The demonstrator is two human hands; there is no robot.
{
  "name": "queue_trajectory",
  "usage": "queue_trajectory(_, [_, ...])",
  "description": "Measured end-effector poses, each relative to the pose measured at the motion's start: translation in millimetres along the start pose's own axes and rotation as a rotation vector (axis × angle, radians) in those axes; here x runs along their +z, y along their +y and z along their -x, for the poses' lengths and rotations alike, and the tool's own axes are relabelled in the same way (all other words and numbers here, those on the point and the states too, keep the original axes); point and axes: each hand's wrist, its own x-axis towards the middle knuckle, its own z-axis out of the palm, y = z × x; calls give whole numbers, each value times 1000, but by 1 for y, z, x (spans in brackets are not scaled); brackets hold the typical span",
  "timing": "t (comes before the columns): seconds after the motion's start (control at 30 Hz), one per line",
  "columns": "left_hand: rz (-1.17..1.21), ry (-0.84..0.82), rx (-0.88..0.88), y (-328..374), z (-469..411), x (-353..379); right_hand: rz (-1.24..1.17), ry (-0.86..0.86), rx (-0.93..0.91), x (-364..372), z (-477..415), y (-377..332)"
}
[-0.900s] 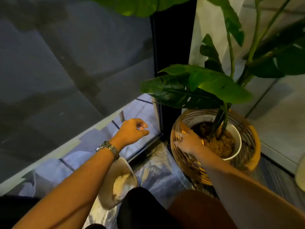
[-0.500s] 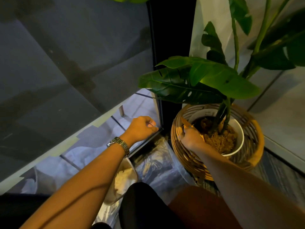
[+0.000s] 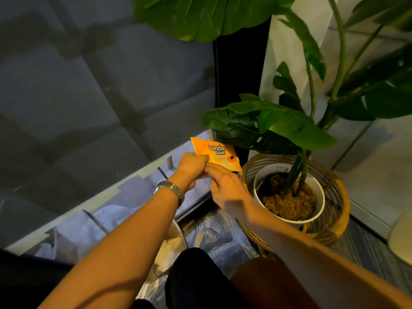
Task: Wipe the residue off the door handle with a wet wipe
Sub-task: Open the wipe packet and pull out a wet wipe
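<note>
A big dark glass panel (image 3: 93,90) fills the left side, with a black frame post (image 3: 240,70) at its right edge. Right of the post stands a leafy green plant (image 3: 274,128), its stems rooted in brown soil inside a white pot (image 3: 321,192). That pot sits inside a woven basket (image 3: 336,206) on the floor. Crinkled clear plastic sheeting (image 3: 214,233) covers the floor in front of the glass, and a pale bucket (image 3: 178,237) shows partly under the left forearm.

Both arms reach forward and meet near the middle of the view, just left of the basket. The left hand (image 3: 191,168) is curled closed, pinching the lower left edge of an orange wet wipe pack (image 3: 220,155) printed "Tender Love". A metal watch (image 3: 170,189) circles the left wrist. The right hand (image 3: 225,188) is blurred; its fingers (image 3: 214,169) stretch toward the pack's lower edge and touch it beside the left thumb, though whether they grip it cannot be told. The pack is held up in the air, tilted, in front of the post's base. The door handle is not in view.
</note>
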Motion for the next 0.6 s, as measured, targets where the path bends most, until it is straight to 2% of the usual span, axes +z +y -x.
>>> queue_trajectory(0.07, [-10,5,37,8,6,-10,-78,191,45,-5,-3,-2])
queue_trajectory(0.13, [-9,-28,81,13,13,-18,-122,299,209,-8,-12,-1])
queue_trajectory(0.33, [-21,-86,198,28,35,-29,-180,198,311,2,-31,-22])
queue_trajectory(0.5, [-80,-76,297,29,46,-37,-162,317,266,10,-31,-34])
queue_trajectory(0.6, [-153,-42,328,26,48,-39,-126,369,331,7,-31,-44])
